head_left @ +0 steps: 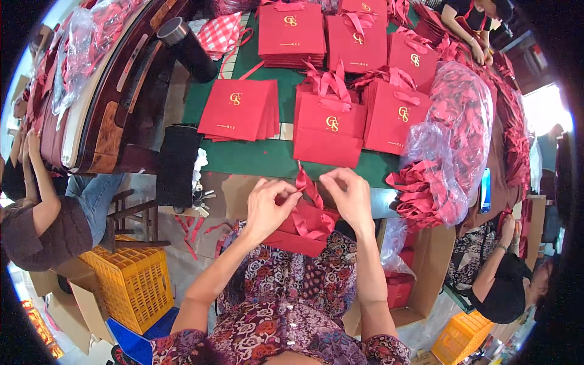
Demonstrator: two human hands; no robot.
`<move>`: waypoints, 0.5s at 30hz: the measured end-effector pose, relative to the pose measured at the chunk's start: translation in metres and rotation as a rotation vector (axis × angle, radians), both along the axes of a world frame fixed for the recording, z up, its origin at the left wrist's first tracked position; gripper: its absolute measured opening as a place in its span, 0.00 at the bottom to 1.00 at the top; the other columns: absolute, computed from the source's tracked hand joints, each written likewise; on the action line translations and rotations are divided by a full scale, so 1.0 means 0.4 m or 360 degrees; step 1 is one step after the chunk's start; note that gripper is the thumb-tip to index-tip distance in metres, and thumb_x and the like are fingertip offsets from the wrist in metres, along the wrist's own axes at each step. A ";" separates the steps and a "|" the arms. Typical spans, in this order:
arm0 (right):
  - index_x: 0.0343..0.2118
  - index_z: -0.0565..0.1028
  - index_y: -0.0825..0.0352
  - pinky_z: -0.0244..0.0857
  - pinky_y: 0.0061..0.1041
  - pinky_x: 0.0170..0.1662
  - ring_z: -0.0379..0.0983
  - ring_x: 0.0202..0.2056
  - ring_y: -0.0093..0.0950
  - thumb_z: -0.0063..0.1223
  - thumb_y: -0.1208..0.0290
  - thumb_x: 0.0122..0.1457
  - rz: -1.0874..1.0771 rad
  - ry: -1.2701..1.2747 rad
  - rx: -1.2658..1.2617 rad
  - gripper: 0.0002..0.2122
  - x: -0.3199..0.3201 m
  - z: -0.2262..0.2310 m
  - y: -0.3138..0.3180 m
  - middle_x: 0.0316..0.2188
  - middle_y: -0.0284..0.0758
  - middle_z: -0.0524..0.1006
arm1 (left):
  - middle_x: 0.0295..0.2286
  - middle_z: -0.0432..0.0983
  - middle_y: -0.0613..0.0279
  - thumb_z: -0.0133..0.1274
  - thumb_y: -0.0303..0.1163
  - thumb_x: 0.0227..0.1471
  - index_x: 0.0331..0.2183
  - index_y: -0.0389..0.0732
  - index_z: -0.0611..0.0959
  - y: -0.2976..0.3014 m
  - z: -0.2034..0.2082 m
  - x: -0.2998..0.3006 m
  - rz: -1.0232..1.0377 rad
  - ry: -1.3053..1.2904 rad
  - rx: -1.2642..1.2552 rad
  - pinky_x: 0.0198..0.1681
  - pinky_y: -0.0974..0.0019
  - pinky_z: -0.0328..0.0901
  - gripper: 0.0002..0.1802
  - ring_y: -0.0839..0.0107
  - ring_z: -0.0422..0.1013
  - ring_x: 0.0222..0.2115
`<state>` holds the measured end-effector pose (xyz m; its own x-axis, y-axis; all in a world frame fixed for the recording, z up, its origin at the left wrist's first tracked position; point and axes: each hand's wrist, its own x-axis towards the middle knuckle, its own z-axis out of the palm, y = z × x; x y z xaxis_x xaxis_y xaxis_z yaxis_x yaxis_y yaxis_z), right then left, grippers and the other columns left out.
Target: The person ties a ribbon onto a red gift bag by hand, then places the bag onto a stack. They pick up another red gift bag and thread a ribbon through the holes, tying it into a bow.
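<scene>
At the near edge of the table, over my lap, is a small red paper gift bag point(298, 240) with red satin ribbon handles. My left hand point(267, 205) is closed, its thumb and forefinger pinching the red ribbon point(311, 193) above the bag. A loose ribbon end stands up between my hands. My right hand point(351, 198) is just right of that ribbon, thumb and forefinger drawn together; whatever is between them is too small to make out. Just beyond my hands stands another red gift bag point(328, 143) with ribbon handles.
Stacks of red bags point(238, 115) cover the green tabletop point(267, 157). A plastic sack of ribboned bags point(459, 121) lies right, near a phone point(485, 190). A black flask point(187, 50) stands far left. Yellow crates point(131, 286) and a cardboard box point(429, 274) are below. Other people sit on both sides.
</scene>
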<state>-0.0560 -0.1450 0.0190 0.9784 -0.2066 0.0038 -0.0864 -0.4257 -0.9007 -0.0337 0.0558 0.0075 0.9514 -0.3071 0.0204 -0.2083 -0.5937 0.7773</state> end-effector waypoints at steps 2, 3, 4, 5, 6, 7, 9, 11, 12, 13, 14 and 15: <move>0.31 0.81 0.71 0.71 0.28 0.33 0.79 0.27 0.28 0.63 0.68 0.57 0.0033 0.0199 -0.0260 0.09 -0.006 0.010 -0.002 0.25 0.40 0.81 | 0.24 0.78 0.64 0.67 0.33 0.45 0.27 0.42 0.86 -0.004 -0.016 0.003 0.0028 -0.0086 -0.0048 0.34 0.61 0.66 0.07 0.65 0.71 0.29; 0.27 0.80 0.70 0.71 0.30 0.31 0.79 0.25 0.30 0.66 0.66 0.54 0.0022 0.0154 -0.0360 0.11 -0.008 0.001 0.006 0.22 0.39 0.80 | 0.24 0.76 0.63 0.66 0.34 0.46 0.26 0.43 0.85 -0.004 -0.021 0.004 0.0058 -0.0173 -0.0095 0.35 0.60 0.65 0.06 0.63 0.70 0.30; 0.27 0.79 0.70 0.70 0.31 0.30 0.79 0.25 0.30 0.66 0.65 0.53 0.0043 0.0215 -0.0431 0.11 -0.008 -0.008 0.012 0.22 0.39 0.80 | 0.24 0.76 0.63 0.66 0.34 0.46 0.26 0.43 0.85 -0.006 -0.020 0.004 0.0056 -0.0172 -0.0094 0.35 0.60 0.65 0.06 0.63 0.70 0.30; 0.26 0.79 0.70 0.70 0.31 0.30 0.78 0.24 0.31 0.67 0.65 0.52 0.0064 0.0277 -0.0503 0.12 -0.007 -0.014 0.017 0.22 0.39 0.80 | 0.25 0.76 0.63 0.66 0.33 0.45 0.25 0.43 0.85 -0.008 -0.018 0.004 0.0050 -0.0171 -0.0090 0.36 0.60 0.65 0.06 0.62 0.70 0.31; 0.26 0.78 0.70 0.70 0.30 0.30 0.78 0.24 0.31 0.67 0.66 0.52 0.0094 0.0343 -0.0522 0.12 -0.007 -0.016 0.022 0.21 0.39 0.80 | 0.26 0.76 0.62 0.66 0.33 0.45 0.25 0.42 0.85 -0.009 -0.016 0.004 0.0044 -0.0169 -0.0085 0.37 0.60 0.65 0.06 0.62 0.69 0.32; 0.26 0.78 0.70 0.70 0.30 0.30 0.78 0.24 0.31 0.67 0.66 0.52 0.0094 0.0343 -0.0521 0.12 -0.007 -0.023 0.022 0.21 0.39 0.80 | 0.26 0.76 0.62 0.66 0.33 0.45 0.25 0.42 0.85 -0.008 -0.012 0.004 0.0044 -0.0169 -0.0085 0.37 0.60 0.65 0.06 0.62 0.69 0.32; 0.28 0.78 0.70 0.69 0.27 0.29 0.77 0.23 0.27 0.65 0.68 0.54 0.0036 0.0210 -0.0416 0.10 -0.009 -0.040 0.021 0.21 0.37 0.79 | 0.26 0.76 0.62 0.66 0.32 0.44 0.24 0.42 0.85 -0.005 -0.006 0.003 0.0016 -0.0154 -0.0058 0.38 0.60 0.65 0.06 0.62 0.68 0.32; 0.30 0.77 0.70 0.67 0.23 0.29 0.74 0.23 0.20 0.63 0.71 0.56 -0.0004 0.0201 0.0029 0.08 -0.016 -0.022 0.018 0.20 0.34 0.78 | 0.26 0.76 0.62 0.66 0.32 0.44 0.24 0.42 0.85 0.001 -0.010 0.002 0.0019 -0.0113 -0.0112 0.39 0.60 0.65 0.06 0.62 0.68 0.33; 0.34 0.77 0.69 0.67 0.20 0.30 0.72 0.26 0.15 0.61 0.73 0.59 0.0093 0.0237 0.0190 0.06 -0.022 -0.023 0.012 0.23 0.29 0.78 | 0.26 0.76 0.62 0.66 0.32 0.43 0.24 0.42 0.86 0.005 -0.011 0.001 0.0016 -0.0074 -0.0170 0.40 0.60 0.65 0.06 0.62 0.68 0.33; 0.34 0.77 0.69 0.67 0.20 0.30 0.72 0.26 0.15 0.61 0.73 0.59 0.0096 0.0239 0.0191 0.06 -0.028 -0.023 0.013 0.23 0.29 0.78 | 0.26 0.76 0.62 0.66 0.32 0.43 0.24 0.42 0.86 0.004 -0.012 -0.001 0.0019 -0.0072 -0.0169 0.40 0.60 0.65 0.06 0.62 0.68 0.33; 0.35 0.77 0.69 0.67 0.19 0.32 0.72 0.27 0.15 0.60 0.73 0.60 0.0170 0.0271 0.0364 0.06 -0.033 -0.024 0.014 0.25 0.27 0.79 | 0.26 0.76 0.62 0.66 0.32 0.44 0.25 0.42 0.86 0.001 -0.012 -0.004 0.0002 -0.0032 -0.0214 0.40 0.60 0.65 0.05 0.62 0.68 0.34; 0.37 0.77 0.69 0.67 0.18 0.33 0.73 0.29 0.14 0.60 0.73 0.61 0.0246 0.0303 0.0537 0.06 -0.036 -0.025 0.015 0.28 0.26 0.79 | 0.27 0.77 0.62 0.66 0.32 0.44 0.25 0.42 0.87 -0.002 -0.012 -0.006 -0.0015 0.0008 -0.0259 0.41 0.60 0.65 0.05 0.62 0.69 0.35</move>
<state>-0.0705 -0.1388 0.0091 0.9747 -0.0162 -0.2228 -0.2230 -0.1301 -0.9661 -0.0361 0.0550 0.0028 0.9487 -0.3093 0.0661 -0.2095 -0.4579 0.8640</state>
